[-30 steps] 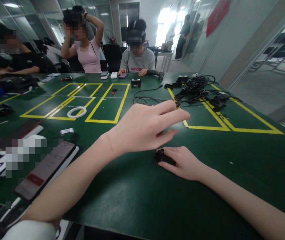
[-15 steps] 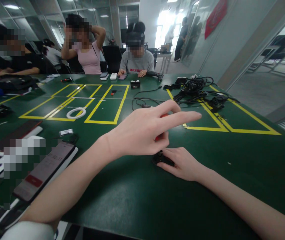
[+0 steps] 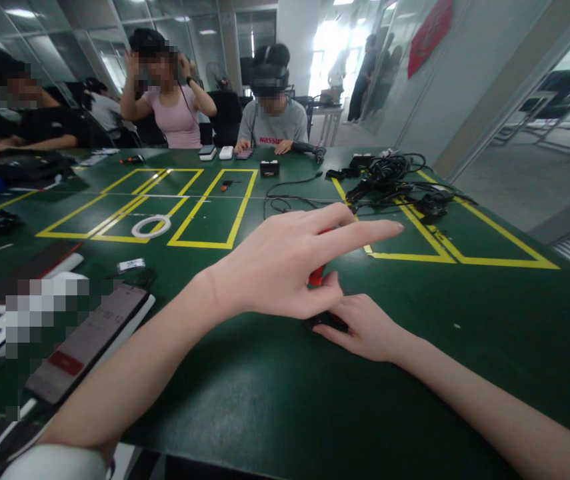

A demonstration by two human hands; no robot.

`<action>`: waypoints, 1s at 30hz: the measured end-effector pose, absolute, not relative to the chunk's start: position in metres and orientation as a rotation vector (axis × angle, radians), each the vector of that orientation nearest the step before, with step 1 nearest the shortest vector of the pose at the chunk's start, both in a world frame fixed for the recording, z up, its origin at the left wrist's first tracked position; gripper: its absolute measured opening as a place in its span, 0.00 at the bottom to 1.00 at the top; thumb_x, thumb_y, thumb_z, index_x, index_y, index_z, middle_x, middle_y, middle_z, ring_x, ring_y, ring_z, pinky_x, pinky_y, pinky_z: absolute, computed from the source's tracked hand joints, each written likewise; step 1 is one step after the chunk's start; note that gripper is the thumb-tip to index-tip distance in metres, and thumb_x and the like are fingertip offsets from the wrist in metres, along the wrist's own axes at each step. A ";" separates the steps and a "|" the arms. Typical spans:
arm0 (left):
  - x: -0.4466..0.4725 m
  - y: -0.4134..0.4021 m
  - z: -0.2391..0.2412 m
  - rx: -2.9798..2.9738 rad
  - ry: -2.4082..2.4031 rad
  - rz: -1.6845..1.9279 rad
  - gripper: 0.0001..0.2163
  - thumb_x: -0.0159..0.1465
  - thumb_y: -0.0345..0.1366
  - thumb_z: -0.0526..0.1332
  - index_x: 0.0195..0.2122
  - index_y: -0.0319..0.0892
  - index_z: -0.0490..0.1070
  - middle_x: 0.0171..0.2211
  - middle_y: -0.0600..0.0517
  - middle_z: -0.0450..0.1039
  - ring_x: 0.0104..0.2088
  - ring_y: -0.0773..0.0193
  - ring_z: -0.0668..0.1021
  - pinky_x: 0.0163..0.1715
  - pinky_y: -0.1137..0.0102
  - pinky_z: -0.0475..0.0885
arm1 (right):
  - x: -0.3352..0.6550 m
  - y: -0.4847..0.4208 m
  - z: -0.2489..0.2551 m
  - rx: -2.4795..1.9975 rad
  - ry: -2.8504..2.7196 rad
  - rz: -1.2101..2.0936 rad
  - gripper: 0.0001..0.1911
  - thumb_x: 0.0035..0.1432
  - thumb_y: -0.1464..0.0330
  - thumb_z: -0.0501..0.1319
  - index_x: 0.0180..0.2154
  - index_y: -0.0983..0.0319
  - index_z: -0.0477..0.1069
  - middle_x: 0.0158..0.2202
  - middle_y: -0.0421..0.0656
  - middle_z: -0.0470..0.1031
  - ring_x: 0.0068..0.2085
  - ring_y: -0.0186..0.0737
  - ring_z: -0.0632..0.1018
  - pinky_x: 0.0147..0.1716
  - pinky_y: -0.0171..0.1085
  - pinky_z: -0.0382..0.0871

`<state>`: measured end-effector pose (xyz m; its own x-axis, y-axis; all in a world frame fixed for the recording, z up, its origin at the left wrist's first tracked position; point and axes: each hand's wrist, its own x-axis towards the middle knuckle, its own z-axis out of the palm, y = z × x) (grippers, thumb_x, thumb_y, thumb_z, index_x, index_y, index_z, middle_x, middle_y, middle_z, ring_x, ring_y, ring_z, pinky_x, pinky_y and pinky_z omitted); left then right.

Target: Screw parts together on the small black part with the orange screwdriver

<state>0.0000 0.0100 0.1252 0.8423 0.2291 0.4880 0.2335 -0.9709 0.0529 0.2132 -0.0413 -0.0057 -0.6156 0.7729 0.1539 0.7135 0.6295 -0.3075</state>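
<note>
Have the left grip clenched around a red piece, with one finger poking straight out to the right. Can only see a bit of red between the fingers, so can't tell the full shape. Have the right grip closed on a black part, thumb on the near side, fingers over the far side, held down on the green surface just beside the left grip, on its near right. Can't tell whether touching or not between red and black, way too much hidden behind the left grip.

Beyond both grips and off to the right, see a proper mess of black cables, sprawled over yellow tape. Straight beyond the left grip, well apart, see a small black box, and past that a person in a gray shirt, seated at the far edge. Farther left beyond the left grip, see a person in a pink top, both arms raised. Closer in, left of the left grip, see a white ring lying flat. Nearer and farther left of the left grip, see a phone, face up, red bar on screen.
</note>
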 end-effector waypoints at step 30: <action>0.001 0.008 0.125 -3.082 -0.339 -0.852 0.25 0.64 0.31 0.55 0.64 0.47 0.63 0.51 0.47 0.72 0.47 0.61 0.78 0.46 0.68 0.75 | 0.215 -0.040 -0.011 -1.199 -2.551 0.305 0.14 0.70 0.58 0.58 0.41 0.62 0.74 0.36 0.48 0.81 0.36 0.47 0.82 0.34 0.38 0.68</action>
<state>0.0005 0.0083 0.1253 0.8377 0.2211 0.4994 0.1822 -0.9752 0.1260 0.2153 -0.0404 -0.0105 -0.6043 0.7757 0.1820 0.7108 0.6280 -0.3167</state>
